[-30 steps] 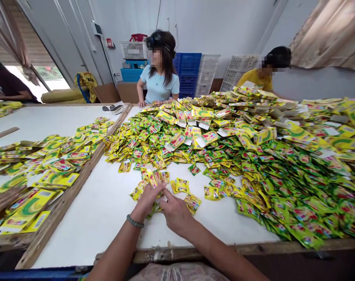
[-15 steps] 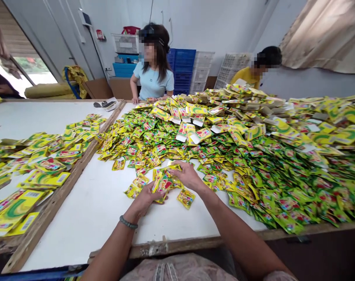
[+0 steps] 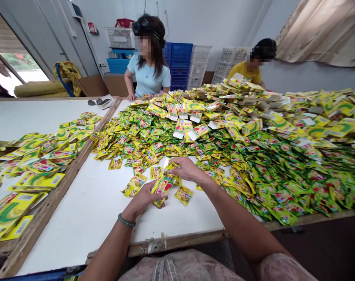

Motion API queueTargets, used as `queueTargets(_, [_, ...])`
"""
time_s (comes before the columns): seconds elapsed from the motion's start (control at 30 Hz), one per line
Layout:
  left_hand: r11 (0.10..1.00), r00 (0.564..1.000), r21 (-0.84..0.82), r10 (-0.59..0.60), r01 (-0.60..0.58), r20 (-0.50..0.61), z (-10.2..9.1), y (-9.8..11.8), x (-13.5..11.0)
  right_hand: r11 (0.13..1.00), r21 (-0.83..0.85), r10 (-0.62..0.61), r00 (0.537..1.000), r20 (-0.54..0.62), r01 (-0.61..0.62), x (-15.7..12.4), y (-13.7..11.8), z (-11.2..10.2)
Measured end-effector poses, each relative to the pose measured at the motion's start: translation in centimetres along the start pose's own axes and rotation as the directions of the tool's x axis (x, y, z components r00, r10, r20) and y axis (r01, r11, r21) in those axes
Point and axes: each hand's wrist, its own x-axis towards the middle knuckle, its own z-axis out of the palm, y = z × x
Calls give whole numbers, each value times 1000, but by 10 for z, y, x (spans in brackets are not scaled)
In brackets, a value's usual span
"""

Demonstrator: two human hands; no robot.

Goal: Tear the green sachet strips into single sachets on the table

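My left hand [image 3: 149,197] is wrapped around a small yellow carton [image 3: 162,188] with a red and green print, tilted above the white tabletop. At the carton's upper end, beside a raised white flap [image 3: 166,162], my right hand [image 3: 185,169] is closed in a pinch. Between its fingertips is what looks like a yellow sachet [image 3: 173,166], partly hidden by the fingers. Loose yellow sachets lie around my hands: a pair [image 3: 134,185] to the left, one sachet [image 3: 183,195] to the right and another sachet [image 3: 156,172] just behind the carton.
A large heap of green and yellow sachets [image 3: 271,175] spreads across the back and right, with open cartons [image 3: 192,128] on top. Beyond a wooden strip [image 3: 60,187] on the left lie several filled-looking cartons [image 3: 13,207]. Two people [image 3: 149,78] stand across the table.
My right hand has shifted slightly back from the carton's end, and more of the carton's front shows. The left hand still holds the carton. The view has tilted slightly.
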Motion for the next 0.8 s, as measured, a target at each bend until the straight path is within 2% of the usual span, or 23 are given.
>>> queueTargets(0.1, [999,1000,-24,-24,25,16,0,3,-2,993,108,-66,993,101,55,-1,1,0])
queueTargets(0.17, [1000,1000,-9,-20,20,14,1,3,-1,990,127,-75,991,113,61,-4,1,2])
queueTargets(0.3, [1000,1000,-3,-4,4,21,1,-1,1,995,-76,-76,993,-89,70,-10,1,15])
queueTargets(0.37, [1000,1000,-10,-15,15,17,-1,-3,1,989,-125,-98,988,-119,83,-12,4,21])
queueTargets(0.47, [999,999,-25,-25,26,26,-3,-2,1,996,-68,-54,996,-72,49,-16,9,20])
queueTargets(0.6, [999,1000,-46,-16,17,20,-1,1,-1,999,-42,26,1000,-17,-27,-16,8,7])
queueTargets(0.73, [1000,999,-31,0,2,54,3,1,0,988,-156,-9,997,80,21,-13,-2,3])
queueTargets(0.8, [999,998,-38,3,-1,55,3,0,1,983,-180,-24,996,87,40,-10,-5,7])
